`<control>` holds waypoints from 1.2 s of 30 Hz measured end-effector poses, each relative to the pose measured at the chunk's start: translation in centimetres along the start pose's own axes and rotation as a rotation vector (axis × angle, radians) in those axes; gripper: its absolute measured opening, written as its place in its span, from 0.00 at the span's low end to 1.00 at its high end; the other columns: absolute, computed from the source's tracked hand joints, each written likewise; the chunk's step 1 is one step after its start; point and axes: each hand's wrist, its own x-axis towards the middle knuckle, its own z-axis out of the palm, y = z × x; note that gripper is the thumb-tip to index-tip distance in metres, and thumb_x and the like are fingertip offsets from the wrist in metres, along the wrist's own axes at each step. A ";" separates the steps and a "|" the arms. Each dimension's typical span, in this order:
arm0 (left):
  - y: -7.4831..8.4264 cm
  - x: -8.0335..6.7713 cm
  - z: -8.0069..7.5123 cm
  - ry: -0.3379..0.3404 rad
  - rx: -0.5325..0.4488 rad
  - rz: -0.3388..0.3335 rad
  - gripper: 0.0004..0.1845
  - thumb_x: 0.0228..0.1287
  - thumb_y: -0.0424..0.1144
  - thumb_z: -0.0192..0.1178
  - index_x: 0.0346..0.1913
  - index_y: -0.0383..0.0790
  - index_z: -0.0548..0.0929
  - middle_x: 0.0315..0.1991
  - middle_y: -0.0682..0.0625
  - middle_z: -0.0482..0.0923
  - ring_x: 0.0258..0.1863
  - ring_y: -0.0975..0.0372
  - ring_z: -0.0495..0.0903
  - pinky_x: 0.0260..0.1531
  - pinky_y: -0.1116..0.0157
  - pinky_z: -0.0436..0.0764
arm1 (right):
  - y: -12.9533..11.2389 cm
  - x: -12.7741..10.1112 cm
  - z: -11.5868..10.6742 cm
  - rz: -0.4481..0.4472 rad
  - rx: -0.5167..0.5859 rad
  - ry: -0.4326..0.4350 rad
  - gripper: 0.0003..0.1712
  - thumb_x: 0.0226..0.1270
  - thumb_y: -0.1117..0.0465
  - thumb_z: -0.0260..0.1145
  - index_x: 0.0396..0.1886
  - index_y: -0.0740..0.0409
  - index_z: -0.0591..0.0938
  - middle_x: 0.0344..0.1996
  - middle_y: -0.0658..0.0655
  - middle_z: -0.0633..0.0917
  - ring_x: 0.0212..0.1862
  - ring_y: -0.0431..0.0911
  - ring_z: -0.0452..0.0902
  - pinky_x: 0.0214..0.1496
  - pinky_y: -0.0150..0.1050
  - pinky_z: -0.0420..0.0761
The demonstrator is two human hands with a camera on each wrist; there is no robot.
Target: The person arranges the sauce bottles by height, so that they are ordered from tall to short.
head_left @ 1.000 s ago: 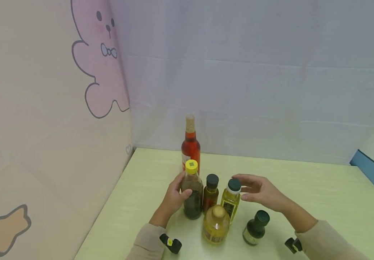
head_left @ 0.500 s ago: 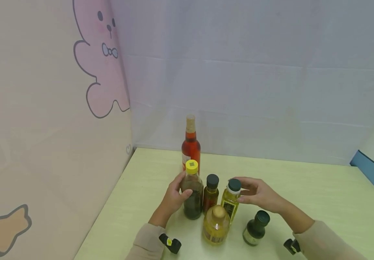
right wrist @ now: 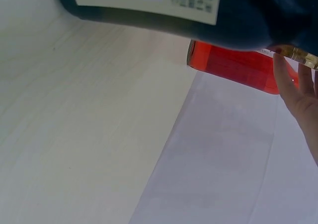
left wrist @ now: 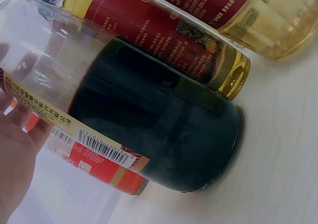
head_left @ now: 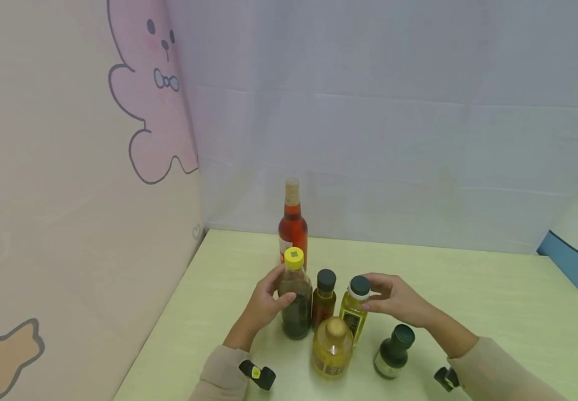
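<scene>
Head view, bottles: six upright on the pale green table [head_left: 494,301] — a tall red bottle [head_left: 293,225] at the back, a yellow-capped dark bottle [head_left: 295,303], a small dark-capped amber bottle [head_left: 324,305], a yellow oil bottle [head_left: 353,312], a round golden bottle [head_left: 332,348] in front, a small green bottle [head_left: 393,352] to the right.
Head view, hands: left hand [head_left: 263,301] wraps the yellow-capped dark bottle; right hand [head_left: 394,301] pinches the yellow oil bottle at its neck.
Left wrist view: only here, the labels and barcode show; dark liquid fills the lower part of the yellow-capped dark bottle [left wrist: 149,129], clear glass above.
Right wrist view: only here, the small green bottle [right wrist: 198,10] appears close up; fingertips [right wrist: 285,80] lie against glass; the grip itself is out of sight.
</scene>
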 end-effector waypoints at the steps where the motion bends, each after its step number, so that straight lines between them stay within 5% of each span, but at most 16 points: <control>1: 0.0 0.0 0.0 0.000 -0.002 -0.001 0.30 0.56 0.25 0.56 0.62 0.24 0.60 0.58 0.33 0.65 0.58 0.47 0.64 0.55 0.52 0.63 | 0.0 0.0 0.0 -0.001 0.006 -0.003 0.22 0.58 0.75 0.60 0.54 0.68 0.71 0.47 0.57 0.78 0.49 0.50 0.74 0.46 0.45 0.75; 22: 0.8 0.0 0.0 0.000 0.005 -0.062 0.28 0.56 0.28 0.58 0.60 0.28 0.63 0.57 0.37 0.66 0.58 0.48 0.64 0.55 0.51 0.63 | 0.2 -0.1 0.0 -0.003 0.032 -0.016 0.20 0.59 0.75 0.59 0.53 0.65 0.73 0.45 0.62 0.78 0.49 0.50 0.73 0.44 0.46 0.76; 36: 1.1 0.3 0.1 0.039 -0.013 -0.014 0.24 0.53 0.25 0.61 0.55 0.31 0.69 0.47 0.44 0.74 0.50 0.53 0.70 0.49 0.53 0.69 | 0.4 -0.1 0.0 -0.010 0.017 -0.005 0.21 0.59 0.76 0.59 0.53 0.65 0.73 0.45 0.63 0.78 0.49 0.50 0.73 0.45 0.46 0.76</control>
